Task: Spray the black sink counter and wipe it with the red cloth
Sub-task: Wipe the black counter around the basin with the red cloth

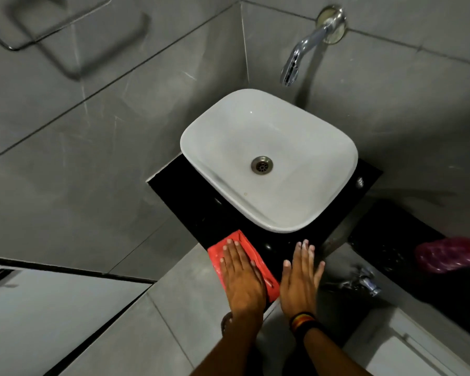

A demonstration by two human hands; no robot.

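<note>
The red cloth [251,253] lies flat at the front left edge of the black sink counter [196,207]. My left hand [242,280] presses flat on top of the cloth, fingers together and pointing toward the white basin [296,147]. My right hand [300,278] rests flat on the bare counter just right of the cloth, fingers spread, holding nothing. A striped band sits on the right wrist. No spray bottle can be made out for certain.
A chrome wall tap [307,47] hangs over the basin. A pink, blurred object [448,255] sits on a lower dark ledge at far right, near a second chrome tap [364,280]. Grey tiled walls close in at left and behind.
</note>
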